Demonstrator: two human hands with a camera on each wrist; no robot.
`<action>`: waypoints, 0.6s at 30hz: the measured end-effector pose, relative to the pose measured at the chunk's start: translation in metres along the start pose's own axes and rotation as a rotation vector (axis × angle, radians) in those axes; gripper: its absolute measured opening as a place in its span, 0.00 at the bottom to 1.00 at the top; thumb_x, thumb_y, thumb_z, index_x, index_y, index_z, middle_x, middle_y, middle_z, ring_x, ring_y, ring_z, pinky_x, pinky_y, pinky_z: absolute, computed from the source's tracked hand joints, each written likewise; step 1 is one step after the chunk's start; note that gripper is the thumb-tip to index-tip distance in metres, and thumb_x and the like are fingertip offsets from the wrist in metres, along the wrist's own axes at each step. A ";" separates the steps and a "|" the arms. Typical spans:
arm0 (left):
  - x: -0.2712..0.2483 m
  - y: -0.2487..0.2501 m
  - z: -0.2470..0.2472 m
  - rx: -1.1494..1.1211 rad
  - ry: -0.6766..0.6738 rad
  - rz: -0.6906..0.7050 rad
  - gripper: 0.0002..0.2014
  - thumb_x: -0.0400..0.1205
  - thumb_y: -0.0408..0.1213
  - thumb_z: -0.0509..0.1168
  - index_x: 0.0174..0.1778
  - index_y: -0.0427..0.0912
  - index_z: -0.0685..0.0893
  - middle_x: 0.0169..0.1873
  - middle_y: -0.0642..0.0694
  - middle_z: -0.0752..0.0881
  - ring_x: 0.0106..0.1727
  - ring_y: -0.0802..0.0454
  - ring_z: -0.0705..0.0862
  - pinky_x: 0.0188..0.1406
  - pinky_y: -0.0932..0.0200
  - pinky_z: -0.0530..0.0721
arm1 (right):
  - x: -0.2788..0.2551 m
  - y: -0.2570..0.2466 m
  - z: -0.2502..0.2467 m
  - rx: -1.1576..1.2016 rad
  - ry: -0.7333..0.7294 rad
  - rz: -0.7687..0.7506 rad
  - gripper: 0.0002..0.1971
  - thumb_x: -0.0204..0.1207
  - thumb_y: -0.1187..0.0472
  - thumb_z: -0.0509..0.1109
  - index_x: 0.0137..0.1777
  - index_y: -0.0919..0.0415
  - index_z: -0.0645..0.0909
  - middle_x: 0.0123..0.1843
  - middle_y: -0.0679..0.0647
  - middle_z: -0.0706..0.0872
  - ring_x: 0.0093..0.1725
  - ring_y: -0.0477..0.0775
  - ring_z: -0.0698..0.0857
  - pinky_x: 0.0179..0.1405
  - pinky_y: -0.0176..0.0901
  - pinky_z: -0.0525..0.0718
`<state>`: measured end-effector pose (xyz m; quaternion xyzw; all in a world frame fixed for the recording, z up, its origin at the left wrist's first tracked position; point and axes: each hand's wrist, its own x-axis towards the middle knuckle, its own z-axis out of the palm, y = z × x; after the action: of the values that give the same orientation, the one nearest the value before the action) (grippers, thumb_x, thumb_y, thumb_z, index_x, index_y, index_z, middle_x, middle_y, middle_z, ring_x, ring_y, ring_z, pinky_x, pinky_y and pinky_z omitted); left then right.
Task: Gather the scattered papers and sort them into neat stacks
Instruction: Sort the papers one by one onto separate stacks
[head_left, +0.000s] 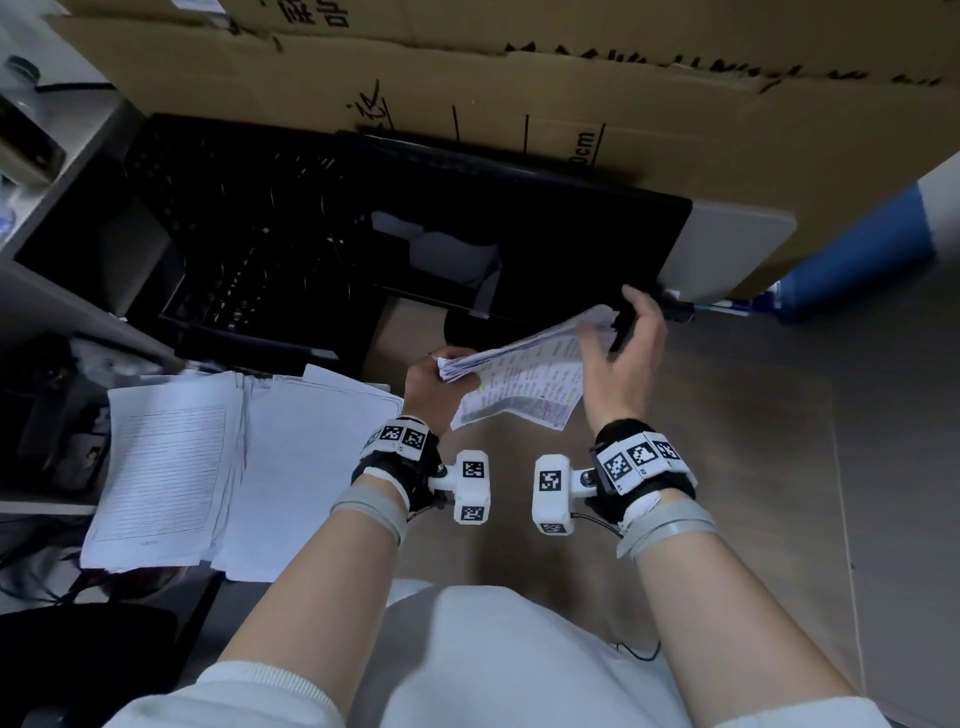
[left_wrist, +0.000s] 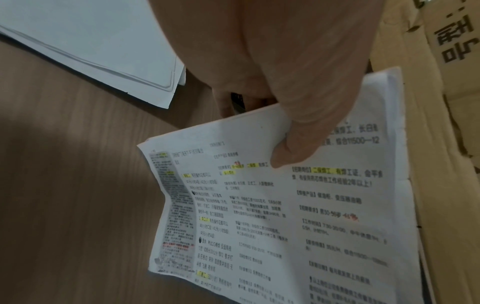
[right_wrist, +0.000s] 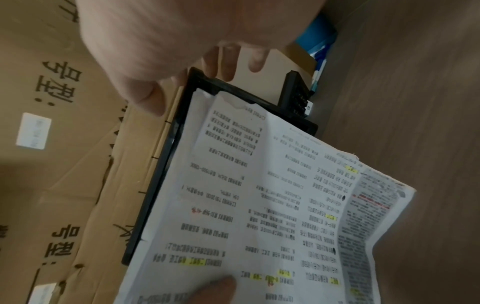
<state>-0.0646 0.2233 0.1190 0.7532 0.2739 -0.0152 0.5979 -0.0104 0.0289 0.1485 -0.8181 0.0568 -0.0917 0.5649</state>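
My left hand (head_left: 441, 371) grips one end of a bundle of printed papers (head_left: 524, 379) with yellow highlights, held in the air over the brown floor. In the left wrist view its thumb (left_wrist: 291, 152) presses on the top sheet (left_wrist: 285, 216), with the other fingers underneath. My right hand (head_left: 618, 332) hovers open at the bundle's far end, fingers spread and relaxed. The right wrist view shows those fingers (right_wrist: 226, 70) just above the curled far edge of the bundle (right_wrist: 259, 195). Two stacks of white sheets (head_left: 166, 467) (head_left: 311, 457) lie on the floor to the left.
A black mesh crate (head_left: 249, 223) and a black tray (head_left: 571, 249) with crumpled paper in it stand just beyond the hands. Cardboard boxes (head_left: 519, 78) wall off the back. A blue roll (head_left: 857, 260) leans at the right. Bare brown floor (head_left: 753, 467) lies to the right.
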 end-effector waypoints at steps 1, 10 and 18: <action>0.000 -0.002 0.000 -0.023 0.006 -0.018 0.11 0.76 0.19 0.69 0.39 0.41 0.82 0.35 0.45 0.82 0.35 0.50 0.78 0.39 0.59 0.78 | 0.002 -0.001 0.002 -0.011 -0.030 0.037 0.29 0.75 0.45 0.72 0.75 0.45 0.69 0.77 0.43 0.72 0.75 0.43 0.70 0.73 0.36 0.68; -0.002 -0.010 -0.011 -0.095 0.073 -0.050 0.08 0.79 0.20 0.67 0.37 0.35 0.81 0.32 0.45 0.81 0.34 0.52 0.79 0.37 0.61 0.80 | -0.004 0.009 0.015 0.156 -0.096 0.329 0.23 0.80 0.44 0.70 0.72 0.49 0.72 0.62 0.35 0.80 0.53 0.32 0.80 0.52 0.34 0.72; 0.017 -0.014 -0.006 0.080 0.020 -0.033 0.08 0.81 0.34 0.75 0.50 0.33 0.85 0.35 0.47 0.85 0.36 0.54 0.83 0.30 0.75 0.77 | -0.020 0.023 0.008 0.100 -0.296 0.392 0.53 0.52 0.40 0.88 0.76 0.49 0.65 0.70 0.48 0.80 0.67 0.48 0.80 0.70 0.48 0.76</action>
<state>-0.0582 0.2373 0.1027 0.7721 0.2914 -0.0283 0.5641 -0.0277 0.0320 0.1223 -0.7671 0.1265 0.1376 0.6137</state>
